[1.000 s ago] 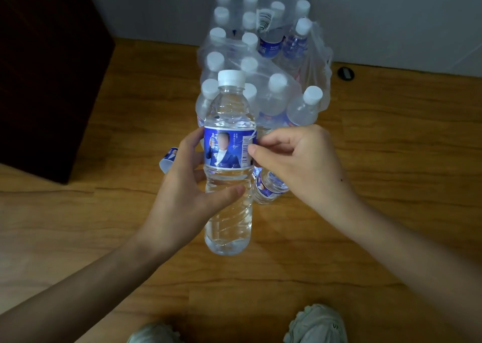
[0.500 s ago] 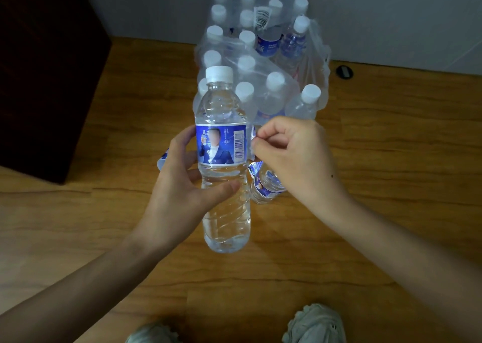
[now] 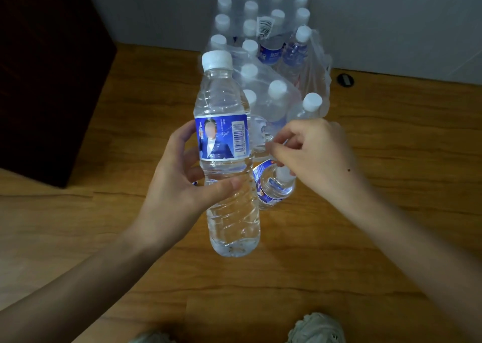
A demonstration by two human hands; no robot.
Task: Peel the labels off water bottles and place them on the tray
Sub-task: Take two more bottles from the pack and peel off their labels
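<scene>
I hold a clear water bottle [image 3: 229,94] with a white cap upright over the wooden floor. My left hand [image 3: 177,186] grips it around the middle, just below its blue label [image 3: 221,136]. My right hand [image 3: 313,154] is to the right of the bottle, with thumb and fingers pinched on the label's loose end [image 3: 260,136]. That end is lifted off the bottle beside the barcode and shows its pale back. No tray is in view.
A shrink-wrapped pack of capped bottles [image 3: 260,55] stands behind against the wall. One labelled bottle [image 3: 273,186] lies on the floor under my right hand. A dark cabinet [image 3: 47,68] is at the left, a small black disc [image 3: 344,79] at the right, my shoe [image 3: 315,327] below.
My right hand has drawn rightwards away from the bottle, lifting the label's end off it. The bottle has shifted slightly left in my left hand.
</scene>
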